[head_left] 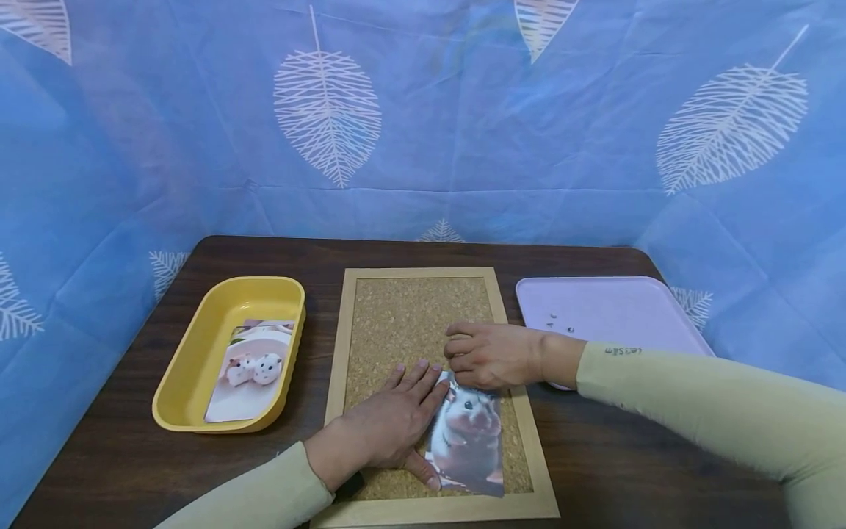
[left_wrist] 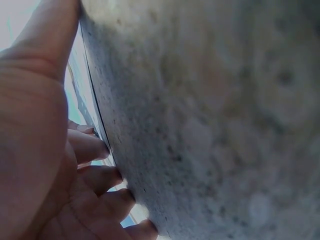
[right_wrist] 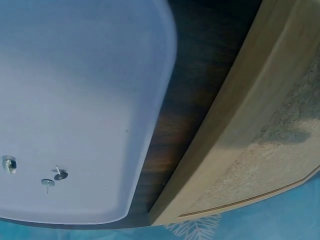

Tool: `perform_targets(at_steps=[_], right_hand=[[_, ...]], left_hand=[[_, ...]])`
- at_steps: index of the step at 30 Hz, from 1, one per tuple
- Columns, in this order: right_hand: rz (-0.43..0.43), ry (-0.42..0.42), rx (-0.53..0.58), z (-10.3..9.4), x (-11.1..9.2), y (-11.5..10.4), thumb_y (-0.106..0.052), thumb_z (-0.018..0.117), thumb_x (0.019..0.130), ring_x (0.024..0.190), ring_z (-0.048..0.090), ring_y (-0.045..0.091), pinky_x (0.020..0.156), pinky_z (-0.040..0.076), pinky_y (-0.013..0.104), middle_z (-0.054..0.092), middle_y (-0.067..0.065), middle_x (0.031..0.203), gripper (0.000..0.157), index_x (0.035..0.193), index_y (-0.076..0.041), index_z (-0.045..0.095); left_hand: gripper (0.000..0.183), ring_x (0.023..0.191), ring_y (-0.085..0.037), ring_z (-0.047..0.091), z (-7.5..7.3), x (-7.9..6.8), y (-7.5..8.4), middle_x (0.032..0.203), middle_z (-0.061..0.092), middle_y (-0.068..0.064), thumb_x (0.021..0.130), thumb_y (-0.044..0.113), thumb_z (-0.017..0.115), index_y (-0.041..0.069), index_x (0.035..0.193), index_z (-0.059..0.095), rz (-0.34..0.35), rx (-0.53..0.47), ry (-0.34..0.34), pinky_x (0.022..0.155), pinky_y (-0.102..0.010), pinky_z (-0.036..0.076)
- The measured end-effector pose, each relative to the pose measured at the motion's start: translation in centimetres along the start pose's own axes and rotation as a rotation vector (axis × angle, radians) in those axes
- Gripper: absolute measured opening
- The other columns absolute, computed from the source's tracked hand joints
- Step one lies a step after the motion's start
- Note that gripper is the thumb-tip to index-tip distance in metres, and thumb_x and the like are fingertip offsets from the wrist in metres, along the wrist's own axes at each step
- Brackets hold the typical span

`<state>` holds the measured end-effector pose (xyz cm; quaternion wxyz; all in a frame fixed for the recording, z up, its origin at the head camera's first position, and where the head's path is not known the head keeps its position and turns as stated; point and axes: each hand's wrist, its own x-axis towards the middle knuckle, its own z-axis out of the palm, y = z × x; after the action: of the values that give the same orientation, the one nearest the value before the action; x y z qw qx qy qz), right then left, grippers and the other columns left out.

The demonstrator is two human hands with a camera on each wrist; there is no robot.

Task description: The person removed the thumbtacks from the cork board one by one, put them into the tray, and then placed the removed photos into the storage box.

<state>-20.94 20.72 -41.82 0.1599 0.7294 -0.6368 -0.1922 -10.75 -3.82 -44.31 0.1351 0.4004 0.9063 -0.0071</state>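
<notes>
On the wood-framed cork board lies a photo of a hamster, near the lower right. My left hand rests on the cork with fingers spread, its index finger and thumb at the photo's left edge. In the left wrist view the fingertips touch the cork surface. At the photo's top edge, my right hand bends its fingers down over the board. The back of that hand hides its fingertips and whatever may be between them. The right wrist view does not show the fingers.
Left of the board stands a yellow basket holding photos. A lilac tray lies at the right, with several metal thumbtacks on it. Blue leaf-print cloth hangs behind the dark wooden table.
</notes>
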Motion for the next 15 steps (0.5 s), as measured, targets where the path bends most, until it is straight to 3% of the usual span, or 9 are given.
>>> perform_targets(at_steps=[8, 15], right_hand=[[-0.006, -0.048, 0.001, -0.50, 0.19, 0.13, -0.025, 0.059, 0.104, 0.114, 0.059, 0.018, 0.116, 0.045, 0.044, 0.071, -0.007, 0.111, 0.014, 0.103, -0.022, 0.072], [0.002, -0.031, 0.008, -0.42, 0.33, 0.27, -0.025, 0.061, 0.103, 0.110, 0.060, 0.017, 0.115, 0.046, 0.043, 0.071, -0.008, 0.105, 0.014, 0.097, -0.023, 0.073]], left_hand=[[0.137, 0.164, -0.032, 0.012, 0.00, 0.04, 0.07, 0.177, 0.012, -0.016, 0.070, 0.094, 0.059, 0.009, 0.170, 0.020, -0.006, 0.021, -0.001, 0.131, -0.053, 0.023], [0.137, 0.164, -0.032, 0.012, -0.06, 0.06, 0.00, 0.177, 0.013, -0.017, 0.071, 0.093, 0.061, 0.008, 0.169, 0.020, -0.005, 0.003, -0.005, 0.131, -0.053, 0.022]])
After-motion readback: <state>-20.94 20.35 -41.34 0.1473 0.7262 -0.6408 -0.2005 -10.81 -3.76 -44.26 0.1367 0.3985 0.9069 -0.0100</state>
